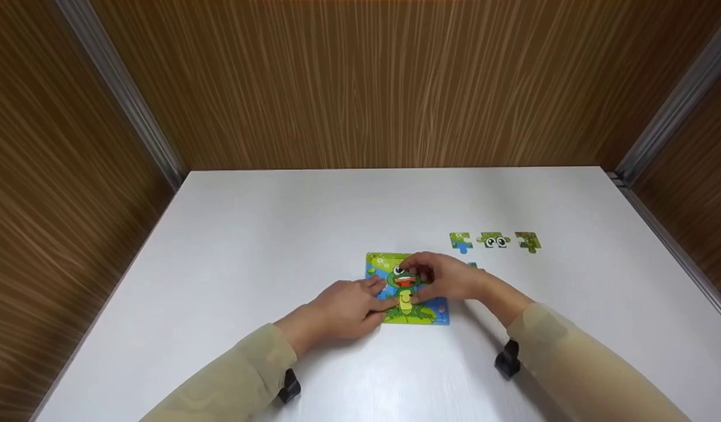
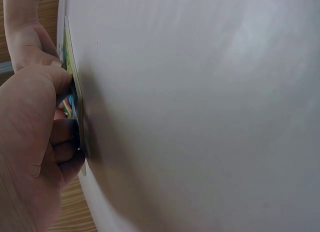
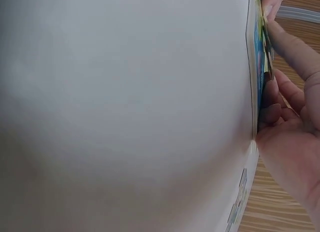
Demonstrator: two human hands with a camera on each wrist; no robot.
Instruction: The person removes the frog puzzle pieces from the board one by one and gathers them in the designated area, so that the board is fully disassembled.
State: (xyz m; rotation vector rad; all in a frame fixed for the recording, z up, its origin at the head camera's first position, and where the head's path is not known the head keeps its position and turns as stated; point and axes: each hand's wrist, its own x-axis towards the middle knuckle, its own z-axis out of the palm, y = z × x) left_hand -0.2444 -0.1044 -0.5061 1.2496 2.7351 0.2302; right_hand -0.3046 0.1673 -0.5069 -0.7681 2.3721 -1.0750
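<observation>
A frog jigsaw puzzle (image 1: 436, 319) in a flat board lies on the white table, its green and blue picture partly covered by both hands. My left hand (image 1: 350, 308) rests on the board's left side, index finger stretched toward the frog's yellow belly. From the right, my right hand (image 1: 451, 276) pinches a puzzle piece (image 1: 405, 282) showing the frog's red mouth, thumb below and fingers above. In the right wrist view that puzzle piece (image 3: 268, 47) stands slightly tilted over the board, one edge raised.
Three loose puzzle pieces lie in a row behind and right of the board: a blue-green one (image 1: 461, 241), one with two eyes (image 1: 493, 241) and a dark green one (image 1: 529, 241). Another piece (image 1: 473, 265) peeks out behind the right wrist. Wood-grain panels (image 1: 360, 88) enclose the table.
</observation>
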